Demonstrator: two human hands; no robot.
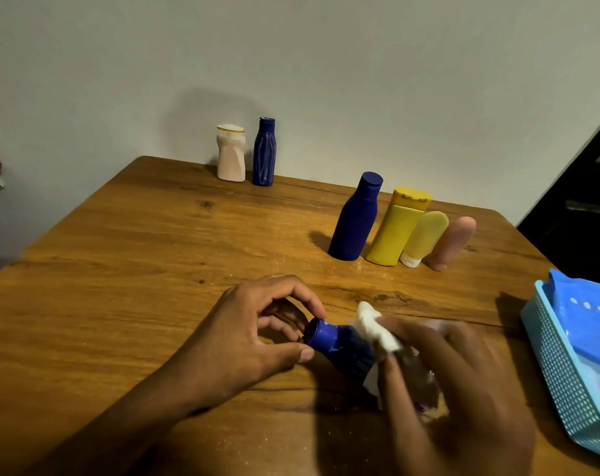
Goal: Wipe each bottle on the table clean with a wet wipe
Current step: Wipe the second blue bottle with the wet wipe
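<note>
Lying on its side low in the centre of the frame on the wooden counter (126, 269), a dark blue bottle (343, 352) with its cap pointing left. Pinched at that cap between thumb and fingertips of the left hand (254, 334), remaining fingers curled loosely above. Pressed against the bottle's body by the right hand (456, 383), a crumpled white wet wipe (377, 324); right fingers curled round the wipe and bottle, though blurred, so the exact grip cannot be told.

Standing in the right middle of the frame, touching or just beside one another in a row: another blue bottle (355, 218), a yellow bottle (398, 228), a pale yellow tube (424, 237) on its white cap, and a pink tube (453, 242). Upright near the wall in the upper middle, side by side, a white bottle (231, 154) and a streaked blue bottle (265, 152). Sitting at the right edge, a light blue basket (563, 365) holding a blue pack (590, 310).
</note>
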